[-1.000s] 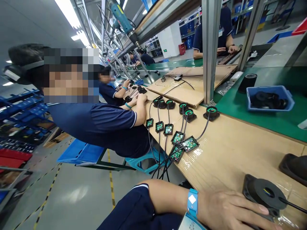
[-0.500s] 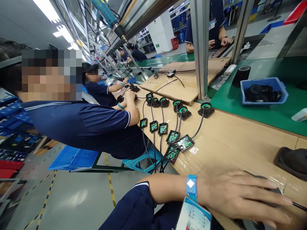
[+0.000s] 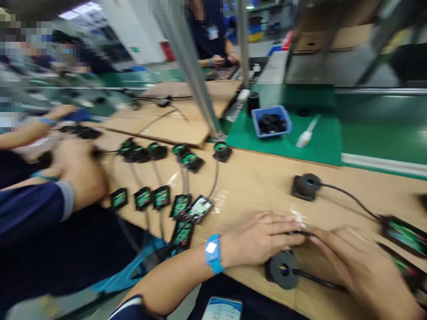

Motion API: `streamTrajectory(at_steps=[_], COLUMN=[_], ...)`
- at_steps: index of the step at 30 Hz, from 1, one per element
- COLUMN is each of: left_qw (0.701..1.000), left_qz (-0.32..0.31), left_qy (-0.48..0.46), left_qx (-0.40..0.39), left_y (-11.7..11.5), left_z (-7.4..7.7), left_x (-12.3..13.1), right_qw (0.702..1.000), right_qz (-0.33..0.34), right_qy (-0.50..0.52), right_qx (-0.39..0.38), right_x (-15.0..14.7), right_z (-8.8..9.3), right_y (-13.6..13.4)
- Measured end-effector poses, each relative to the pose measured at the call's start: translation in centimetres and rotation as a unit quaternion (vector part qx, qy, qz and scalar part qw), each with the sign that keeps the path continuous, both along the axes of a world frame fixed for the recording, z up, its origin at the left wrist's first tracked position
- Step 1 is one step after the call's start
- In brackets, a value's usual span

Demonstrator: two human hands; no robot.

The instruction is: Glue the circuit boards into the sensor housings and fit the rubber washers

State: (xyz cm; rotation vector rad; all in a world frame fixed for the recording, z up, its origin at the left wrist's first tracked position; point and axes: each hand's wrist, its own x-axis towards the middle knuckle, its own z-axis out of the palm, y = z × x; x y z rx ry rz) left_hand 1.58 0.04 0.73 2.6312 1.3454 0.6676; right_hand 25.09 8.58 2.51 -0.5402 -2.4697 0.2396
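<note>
My left hand (image 3: 262, 239), with a blue wristband (image 3: 214, 253), reaches over the table. Its fingertips close on one end of a thin black piece that looks like a cable (image 3: 302, 233). At the other end, the fingers of my right hand (image 3: 362, 262) are pinched; blur hides the exact grip. Just below my left fingers lies a round black housing (image 3: 283, 269) with a centre hole, its black cord running under my right hand. Farther back sits a similar black housing (image 3: 305, 186), wired to a black box with a green circuit board (image 3: 408, 235).
Several wired circuit boards in black cases (image 3: 162, 197) and round black housings (image 3: 191, 161) lie to the left, near a co-worker's arm (image 3: 83, 171). A blue bin (image 3: 271, 122) of black parts stands on a green mat (image 3: 320, 142). A metal post (image 3: 191, 66) rises behind.
The view has swung to the right and my right hand has come into sight. My left hand has gone from spread fingers to fingers closed together at the thin black piece.
</note>
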Motion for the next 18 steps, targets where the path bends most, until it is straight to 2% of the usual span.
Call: streamTrajectory(at_steps=[3, 6, 10, 12, 14, 18], left_qw=[0.998, 0.994, 0.986, 0.983, 0.982, 0.979], left_qz=[-0.01, -0.015, 0.067, 0.112, 0.134, 0.122], left_qy=[-0.052, -0.087, -0.148, -0.141, -0.124, -0.113], left_qx=[-0.037, -0.059, -0.025, -0.024, -0.056, -0.121], left_y=[-0.3, -1.4, -4.1, -5.2, -5.7, -5.6], left_z=[-0.2, -0.5, -2.0, -2.9, -3.4, -3.5], left_x=[-0.8, -1.0, 0.2, 1.0, 1.6, 1.6], right_qw=[0.997, 0.995, 0.993, 0.991, 0.989, 0.988], right_qz=[-0.022, -0.036, -0.035, -0.036, -0.044, -0.051], right_qy=[-0.066, -0.08, -0.104, -0.125, -0.139, -0.136], right_qx=[-0.017, -0.041, -0.045, -0.043, -0.04, -0.044], right_x=[0.7, 0.7, 1.0, 1.2, 1.4, 1.7], right_z=[0.3, 0.6, 0.8, 1.0, 1.1, 1.5], right_y=[-0.4, -0.5, -0.7, -0.7, -0.7, -0.7])
